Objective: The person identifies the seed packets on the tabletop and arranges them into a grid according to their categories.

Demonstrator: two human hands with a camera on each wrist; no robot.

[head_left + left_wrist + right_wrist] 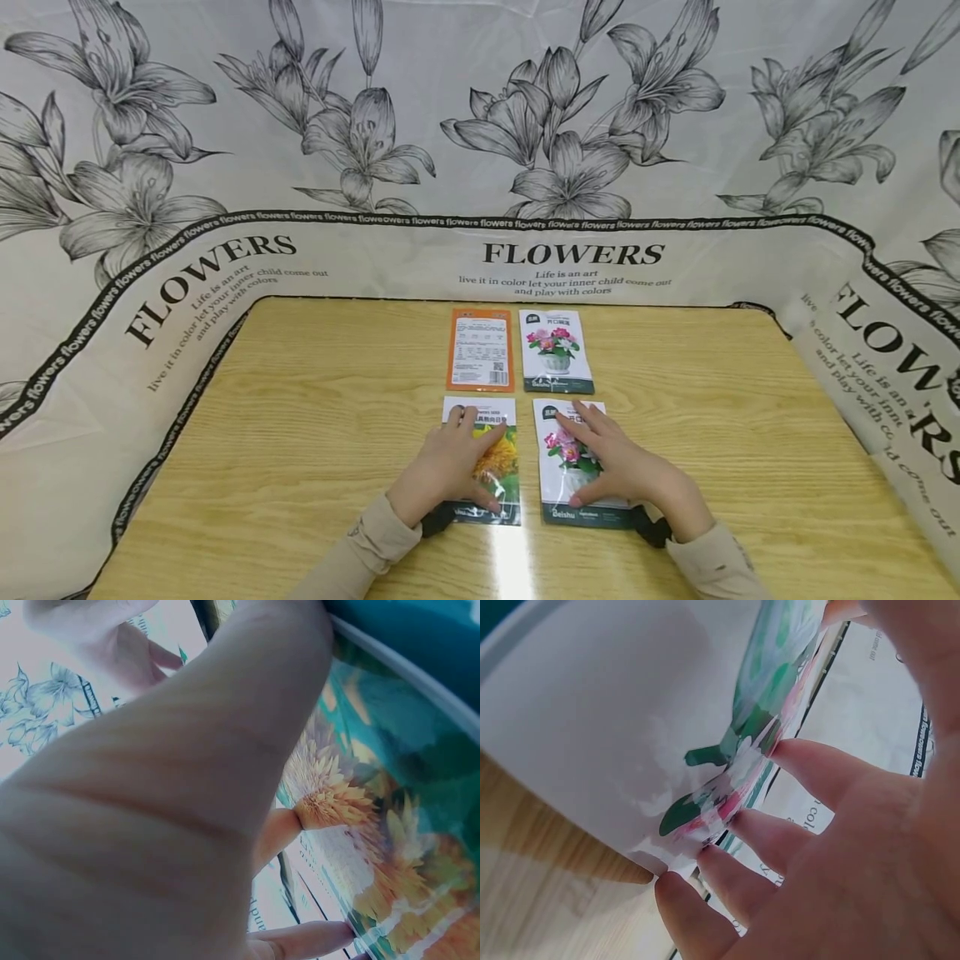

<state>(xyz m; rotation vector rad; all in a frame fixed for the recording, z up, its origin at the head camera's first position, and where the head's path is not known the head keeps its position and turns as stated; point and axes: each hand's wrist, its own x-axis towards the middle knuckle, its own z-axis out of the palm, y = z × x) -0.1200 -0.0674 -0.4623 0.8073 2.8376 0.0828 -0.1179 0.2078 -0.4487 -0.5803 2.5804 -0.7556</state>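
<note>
Four flat seed packets would be several; they lie in two rows on the wooden table. My left hand [448, 460] rests on the near left packet, a sunflower seed packet [498, 457] with a yellow bloom, its fingers and thumb spread at the packet's surface. The near right seed packet [566, 450] shows pink flowers in a white pot, and my right hand [628, 463] lies over its right side. In the right wrist view, fingertips of the right hand [840, 840] touch the glossy packet. The left wrist view shows the sunflower print [360, 817] close up, partly hidden by the hand.
Behind the hands lie an orange-bordered packet [480, 385], text side up, and another pink-flower packet [555, 350]. They sit on the wooden table [300, 433]. A white cloth [405, 258] printed with flowers and lettering stands around the table's back and sides.
</note>
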